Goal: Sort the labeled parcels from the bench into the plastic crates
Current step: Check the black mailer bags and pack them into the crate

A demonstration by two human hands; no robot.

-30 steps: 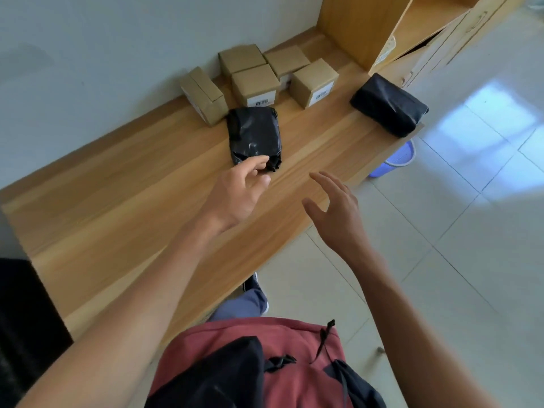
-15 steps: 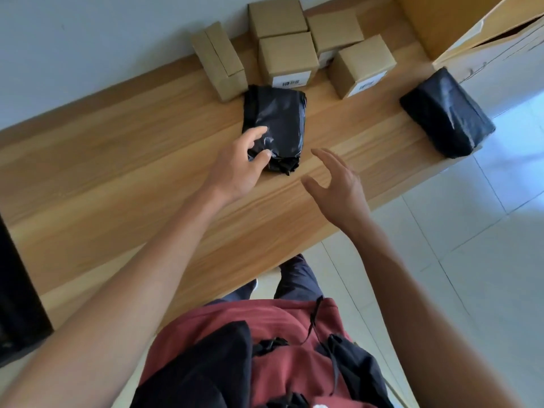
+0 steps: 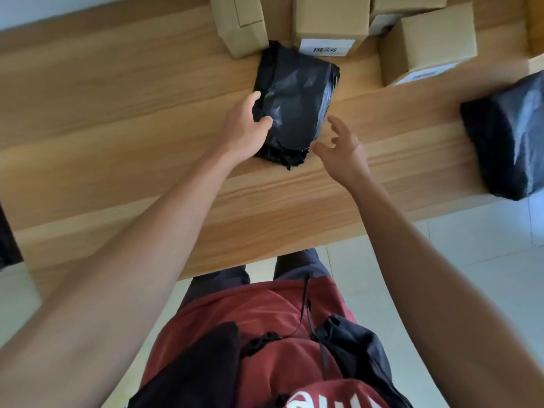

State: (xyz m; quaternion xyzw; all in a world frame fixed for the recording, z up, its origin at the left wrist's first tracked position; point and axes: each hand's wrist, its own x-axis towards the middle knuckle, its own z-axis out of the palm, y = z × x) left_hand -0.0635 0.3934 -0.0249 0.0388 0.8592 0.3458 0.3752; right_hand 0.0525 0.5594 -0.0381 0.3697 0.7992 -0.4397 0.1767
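Observation:
A parcel wrapped in black plastic [image 3: 297,95] lies on the wooden bench [image 3: 117,113], just in front of the cardboard boxes. My left hand [image 3: 241,131] grips its left edge, thumb on top and fingers round the side. My right hand [image 3: 341,151] hovers by the parcel's near right corner with fingers spread, holding nothing. A second black parcel [image 3: 509,136] sits at the bench's right end. Several cardboard boxes stand along the back; the middle one [image 3: 331,19] shows a barcode label. No crate is in view.
A tilted cardboard box [image 3: 240,22] stands left of the parcel's far end and another labeled box [image 3: 429,39] to its right. The bench's front edge runs just before my legs, with tiled floor [image 3: 471,260] at the right. A dark object [image 3: 7,245] sits at the far left.
The view has closed in on the bench. My left hand went from touching the parcel's near end to gripping its left edge. My right hand moved closer to the parcel's near right corner.

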